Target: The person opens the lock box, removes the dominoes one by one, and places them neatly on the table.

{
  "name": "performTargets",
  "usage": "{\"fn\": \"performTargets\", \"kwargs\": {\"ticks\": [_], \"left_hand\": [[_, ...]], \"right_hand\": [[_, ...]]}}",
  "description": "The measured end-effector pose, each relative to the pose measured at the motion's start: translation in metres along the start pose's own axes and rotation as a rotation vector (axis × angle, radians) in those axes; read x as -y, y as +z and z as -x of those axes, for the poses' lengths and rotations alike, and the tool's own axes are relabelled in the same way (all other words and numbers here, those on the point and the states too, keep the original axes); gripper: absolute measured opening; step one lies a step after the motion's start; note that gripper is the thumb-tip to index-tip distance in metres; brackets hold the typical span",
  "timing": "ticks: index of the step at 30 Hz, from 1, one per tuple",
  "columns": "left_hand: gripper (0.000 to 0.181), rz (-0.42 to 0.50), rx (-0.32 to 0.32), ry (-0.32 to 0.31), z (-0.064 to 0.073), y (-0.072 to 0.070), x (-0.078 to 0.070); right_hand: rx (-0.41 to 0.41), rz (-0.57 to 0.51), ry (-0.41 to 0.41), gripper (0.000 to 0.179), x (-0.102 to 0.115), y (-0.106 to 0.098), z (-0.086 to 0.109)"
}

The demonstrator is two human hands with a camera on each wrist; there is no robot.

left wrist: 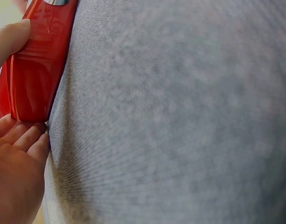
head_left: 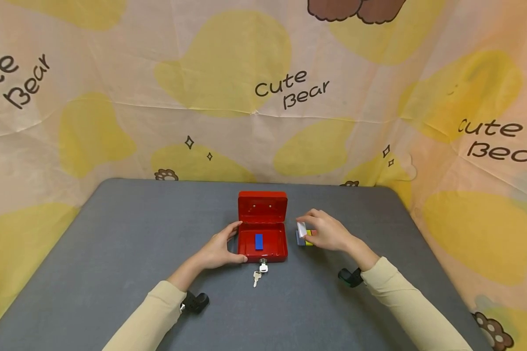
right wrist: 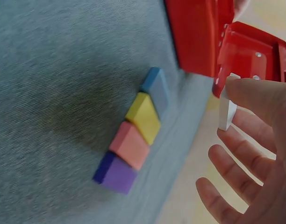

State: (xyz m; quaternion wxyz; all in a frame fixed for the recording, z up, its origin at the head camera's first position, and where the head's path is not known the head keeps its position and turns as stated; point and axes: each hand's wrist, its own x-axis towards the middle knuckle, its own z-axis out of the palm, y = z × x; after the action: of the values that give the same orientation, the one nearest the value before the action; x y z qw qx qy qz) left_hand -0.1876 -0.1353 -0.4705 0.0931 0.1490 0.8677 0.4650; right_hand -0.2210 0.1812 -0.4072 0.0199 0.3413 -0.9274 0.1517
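A red cash box [head_left: 248,236] stands on the table with its lid [head_left: 262,207] raised. Inside lies one blue block [head_left: 258,242]. My left hand [head_left: 217,251] holds the box by its left side, thumb at the front corner and fingers along the side wall. Between thumb and fingers, my right hand [head_left: 327,230] pinches a white block [right wrist: 227,112] to the right of the box. Below that hand, a row of blocks on the table shows in the right wrist view: blue [right wrist: 156,93], yellow [right wrist: 144,116], pink [right wrist: 129,147] and purple [right wrist: 116,172].
A key [head_left: 263,267] sits at the box's front lock, and a second key [head_left: 256,278] hangs by it onto the grey tabletop [head_left: 158,234]. Patterned cloth [head_left: 228,63] rises behind the table and along its sides.
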Motion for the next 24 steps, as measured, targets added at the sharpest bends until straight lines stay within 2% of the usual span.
{"fn": "performTargets", "kwargs": {"ticks": [8,15,24], "left_hand": [[0.092,0.02,-0.001,-0.004,0.0,0.0,-0.002],[0.092,0.021,-0.001,0.017,0.001,0.0,-0.002],[0.092,0.024,-0.001,0.004,0.001,0.0,-0.003]], "right_hand": [[-0.009,0.003,-0.019,0.041,-0.016,0.004,0.013],[-0.03,-0.018,0.034,0.044,-0.032,0.004,0.026],[-0.027,-0.016,0.084,0.044,-0.044,0.005,0.037]]}}
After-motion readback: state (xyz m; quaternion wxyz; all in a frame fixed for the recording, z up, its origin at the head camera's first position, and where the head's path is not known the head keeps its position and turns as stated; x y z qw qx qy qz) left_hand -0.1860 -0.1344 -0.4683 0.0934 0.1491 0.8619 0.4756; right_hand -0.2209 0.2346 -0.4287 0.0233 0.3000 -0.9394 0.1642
